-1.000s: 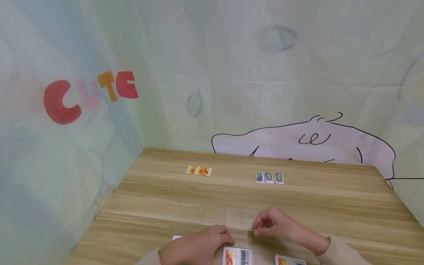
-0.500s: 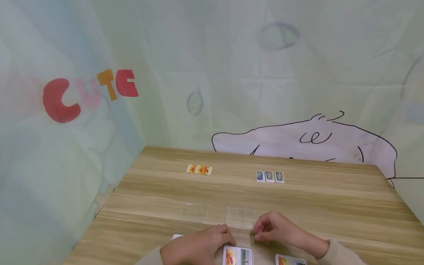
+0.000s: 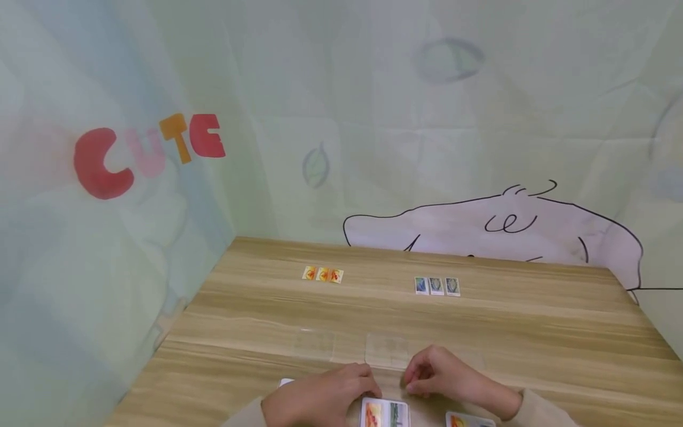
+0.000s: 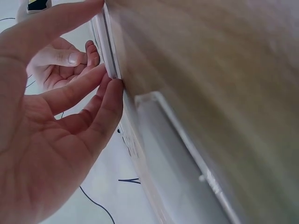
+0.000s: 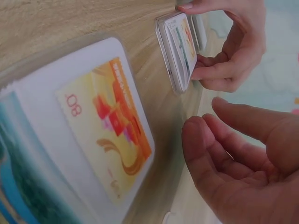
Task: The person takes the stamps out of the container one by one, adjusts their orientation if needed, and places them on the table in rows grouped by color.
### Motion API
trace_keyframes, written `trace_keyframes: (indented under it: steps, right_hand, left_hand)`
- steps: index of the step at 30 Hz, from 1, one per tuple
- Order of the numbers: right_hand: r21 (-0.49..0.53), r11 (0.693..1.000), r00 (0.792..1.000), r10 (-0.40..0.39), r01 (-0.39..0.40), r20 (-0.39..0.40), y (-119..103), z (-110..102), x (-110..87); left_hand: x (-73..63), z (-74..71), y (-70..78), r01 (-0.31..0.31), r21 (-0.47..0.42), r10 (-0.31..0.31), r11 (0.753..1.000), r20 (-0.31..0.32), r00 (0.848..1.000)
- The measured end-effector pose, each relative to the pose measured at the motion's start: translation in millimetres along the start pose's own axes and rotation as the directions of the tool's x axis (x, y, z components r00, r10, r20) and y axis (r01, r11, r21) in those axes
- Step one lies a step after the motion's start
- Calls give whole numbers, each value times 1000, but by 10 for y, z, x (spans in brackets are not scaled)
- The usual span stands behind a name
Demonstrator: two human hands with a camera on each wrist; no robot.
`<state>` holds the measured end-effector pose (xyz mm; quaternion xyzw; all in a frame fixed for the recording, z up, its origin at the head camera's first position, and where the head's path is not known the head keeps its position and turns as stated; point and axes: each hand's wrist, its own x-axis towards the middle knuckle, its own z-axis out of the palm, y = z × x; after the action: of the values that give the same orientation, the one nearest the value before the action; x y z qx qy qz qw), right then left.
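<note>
It's booth-like: printed sheets (image 3: 277, 89) wall the table (image 3: 267, 305).

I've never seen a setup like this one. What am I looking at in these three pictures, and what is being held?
There is no machine: a person works with bare hands. The widest picture comes from a camera worn on the head, looking forward and down; the two close-ups come from cameras worn on each wrist. On the wood-grain tabletop, towards the back, lie three small orange-and-yellow stamps and three small blue-grey stamps. Nearer are faint, clear flat rectangles and rounded white cards, some showing coloured stamps. The left hand has its thumb and fingers at the edges of a white card with an orange and a green stamp. The right hand is beside it, fingers loosely curled, with nothing visible in them.
</note>
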<state>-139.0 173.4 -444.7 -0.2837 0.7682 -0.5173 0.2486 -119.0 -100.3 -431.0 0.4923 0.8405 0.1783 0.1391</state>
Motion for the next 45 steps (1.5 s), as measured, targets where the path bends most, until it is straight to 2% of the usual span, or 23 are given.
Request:
trace_keyframes:
  steps: [4, 9, 18, 27, 36, 40, 45]
  right_hand:
    - [13, 1000, 1000, 10, -10, 13, 2, 31, 5]
    - [33, 999, 1000, 15, -15, 19, 5, 55, 13]
    - [43, 999, 1000, 3, -4, 31, 12, 73, -7]
    - [57, 998, 998, -40, 37, 53, 16, 91, -40]
    - [48, 999, 998, -1, -2, 58, -5, 112, -31]
    - [37, 999, 998, -34, 32, 62, 14, 121, -33]
    - [16, 997, 996, -70, 69, 58, 33, 141, -30]
  left_hand:
    - [24, -4, -3, 1, -10, -1, 1000, 12, 1000]
    - [37, -14, -4, -12, 13, 12, 1000, -2, 1000]
    - [35, -21, 18, 1, 39, 0, 999, -8, 1000]
    - [38, -6, 17, -2, 17, 3, 1000, -28, 1000]
    - [4, 26, 39, 28, -28, -30, 999, -47, 998]
    - [-3, 32, 52, 60, -59, -62, 996, -36, 997]
    - [-8, 49, 65, 71, -43, -73, 997, -49, 996]
